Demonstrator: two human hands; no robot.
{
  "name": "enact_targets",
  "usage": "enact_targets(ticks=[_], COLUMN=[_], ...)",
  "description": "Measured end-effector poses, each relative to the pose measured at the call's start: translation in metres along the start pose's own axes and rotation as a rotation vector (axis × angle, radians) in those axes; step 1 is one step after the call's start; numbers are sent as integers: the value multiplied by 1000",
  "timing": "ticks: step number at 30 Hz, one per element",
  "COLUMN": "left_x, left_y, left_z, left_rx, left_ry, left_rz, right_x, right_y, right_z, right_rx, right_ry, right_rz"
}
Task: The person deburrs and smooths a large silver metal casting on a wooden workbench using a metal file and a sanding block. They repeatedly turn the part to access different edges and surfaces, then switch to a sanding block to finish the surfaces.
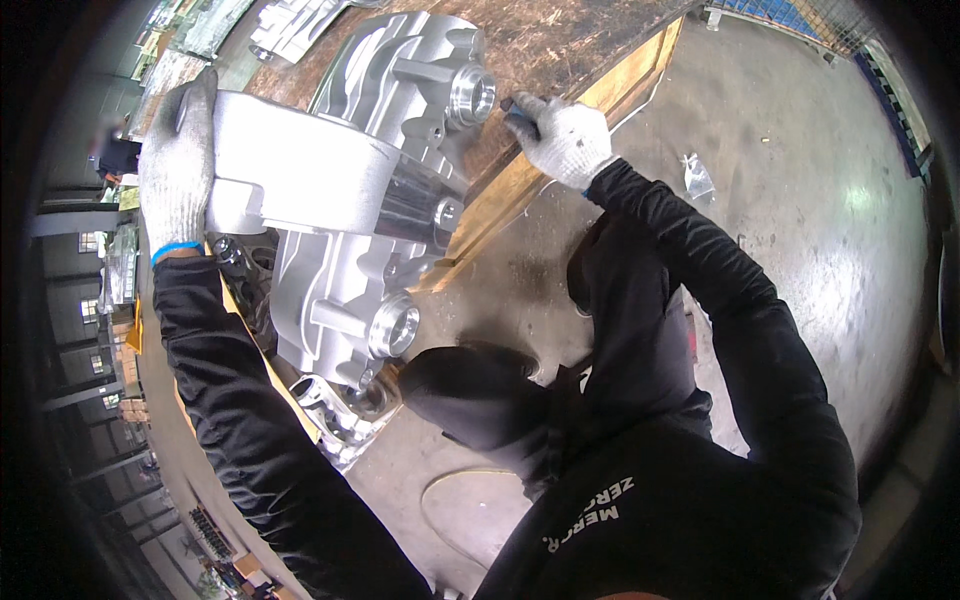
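- Left hand (178, 160), in a white knit glove, lies flat with fingers spread against the far end of the aluminium casting (345, 200), pressing on its pale rounded housing rather than wrapped round it.
- Right hand (565, 135), gloved the same, is closed on a small dark tool (517, 113); its tip sits just beside the upper machined bore (473, 95) of the casting, and from this angle I cannot tell whether it touches the rim.
- So the casting lies between my two hands: my left braces its left end, my right works at its upper right corner.
- It is a large silver part with ribs and two round bright bores, the lower bore (395, 328) near my knee, well apart from both hands.
- It rests on a worn wooden surface (560, 40) with a pale timber edge running down towards me.
- More cast metal parts (340, 415) lie below the casting, by my left forearm, and another one (290, 25) lies beyond it on the surface.
- Under me is a grey concrete floor (800, 200), with a small shiny scrap (697, 178) lying on it to the right of my right arm.
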State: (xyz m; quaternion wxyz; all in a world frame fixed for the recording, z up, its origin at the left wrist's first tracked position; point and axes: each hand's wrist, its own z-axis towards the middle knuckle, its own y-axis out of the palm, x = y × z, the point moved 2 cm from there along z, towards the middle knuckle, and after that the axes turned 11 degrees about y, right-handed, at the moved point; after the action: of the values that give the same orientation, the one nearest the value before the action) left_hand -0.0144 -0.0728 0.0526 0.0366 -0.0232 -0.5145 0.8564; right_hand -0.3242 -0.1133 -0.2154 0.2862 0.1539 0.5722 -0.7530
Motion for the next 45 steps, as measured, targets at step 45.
enact_targets(ticks=[45], left_x=[14], left_y=[-1], left_z=[-12], left_rx=[79], left_ry=[-57], left_rz=[214], right_x=[4], right_y=[-39], right_z=[36], right_rx=[-543], right_ry=[197], right_rz=[443])
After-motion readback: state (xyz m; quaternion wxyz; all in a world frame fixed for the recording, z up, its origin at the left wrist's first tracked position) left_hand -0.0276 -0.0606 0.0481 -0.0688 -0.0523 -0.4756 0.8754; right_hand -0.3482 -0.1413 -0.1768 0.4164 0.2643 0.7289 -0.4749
